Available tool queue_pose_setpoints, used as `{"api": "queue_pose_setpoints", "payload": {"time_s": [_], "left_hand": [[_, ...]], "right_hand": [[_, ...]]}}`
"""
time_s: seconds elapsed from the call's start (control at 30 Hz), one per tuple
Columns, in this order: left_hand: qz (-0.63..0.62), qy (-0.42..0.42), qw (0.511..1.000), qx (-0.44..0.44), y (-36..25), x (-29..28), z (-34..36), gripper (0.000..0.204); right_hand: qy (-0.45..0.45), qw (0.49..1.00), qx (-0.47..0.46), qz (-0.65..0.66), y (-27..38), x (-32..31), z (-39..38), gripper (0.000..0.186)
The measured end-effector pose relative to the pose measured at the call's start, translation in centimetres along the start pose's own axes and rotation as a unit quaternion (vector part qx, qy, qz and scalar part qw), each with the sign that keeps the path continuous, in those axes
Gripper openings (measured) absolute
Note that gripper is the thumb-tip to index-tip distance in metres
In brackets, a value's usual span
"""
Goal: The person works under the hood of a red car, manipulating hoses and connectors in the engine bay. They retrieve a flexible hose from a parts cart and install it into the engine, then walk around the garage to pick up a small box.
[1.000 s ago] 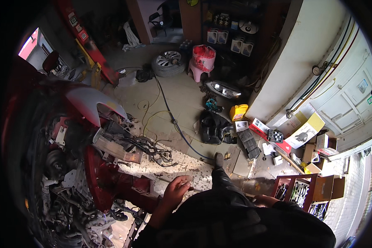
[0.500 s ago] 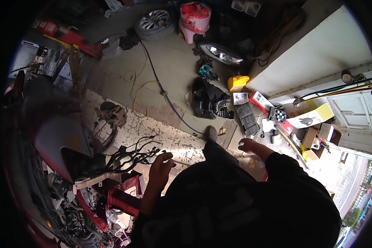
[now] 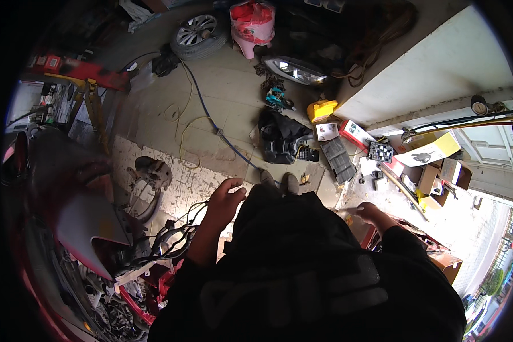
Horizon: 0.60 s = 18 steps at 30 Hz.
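Note:
My left hand (image 3: 225,200) hangs in the air just left of my body, loosely bent with a gap between thumb and fingers, holding nothing. Below it and to its left is a bundle of black wiring (image 3: 176,232), apart from the hand, sticking out from the front of a dismantled dark red car (image 3: 91,219). My right hand (image 3: 373,214) is out to the right of my body, fingers loose, with nothing visible in it. Red parts and a cardboard box (image 3: 446,263) show near that arm. Both my shoes (image 3: 289,183) are side by side on the floor.
A blue hose (image 3: 208,114) crosses the floor ahead. Beyond lie a wheel (image 3: 198,37), a pink stool (image 3: 251,25) and a headlight (image 3: 293,71). A black plastic part (image 3: 282,137), a yellow container (image 3: 322,110), a toolbox tray (image 3: 337,159) and cartons line the right wall.
I have moved, and both shoes now show together instead of one. The wiring and car front have slid lower left in view. Red parts have come into view by my right arm.

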State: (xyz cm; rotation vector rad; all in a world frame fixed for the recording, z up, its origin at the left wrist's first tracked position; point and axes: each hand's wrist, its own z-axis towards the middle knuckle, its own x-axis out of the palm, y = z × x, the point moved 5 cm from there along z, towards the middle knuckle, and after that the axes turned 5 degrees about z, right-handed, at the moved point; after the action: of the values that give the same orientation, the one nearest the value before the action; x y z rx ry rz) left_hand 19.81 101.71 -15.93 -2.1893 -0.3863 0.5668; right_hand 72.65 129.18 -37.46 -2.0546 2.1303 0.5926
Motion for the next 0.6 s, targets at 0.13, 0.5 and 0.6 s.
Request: {"api": "queue_pose_setpoints", "payload": {"time_s": [0.13, 0.5, 0.6], "left_hand": [[0.094, 0.076, 0.992, 0.044, -2.4, 1.2, 5.3, 0.049], [0.113, 0.113, 0.982, 0.098, -5.6, -4.9, 19.8, 0.045], [0.088, 0.098, 0.987, 0.09, -4.6, -8.6, 23.4, 0.05]], "right_hand": [[-0.028, 0.998, -0.05, 0.007, 0.9, 1.1, -0.6, 0.046], [-0.325, 0.94, -0.08, 0.063, 15.0, -16.4, -3.9, 0.059], [-0.33, 0.92, -0.15, 0.147, 22.8, -23.5, -5.1, 0.042]]}}
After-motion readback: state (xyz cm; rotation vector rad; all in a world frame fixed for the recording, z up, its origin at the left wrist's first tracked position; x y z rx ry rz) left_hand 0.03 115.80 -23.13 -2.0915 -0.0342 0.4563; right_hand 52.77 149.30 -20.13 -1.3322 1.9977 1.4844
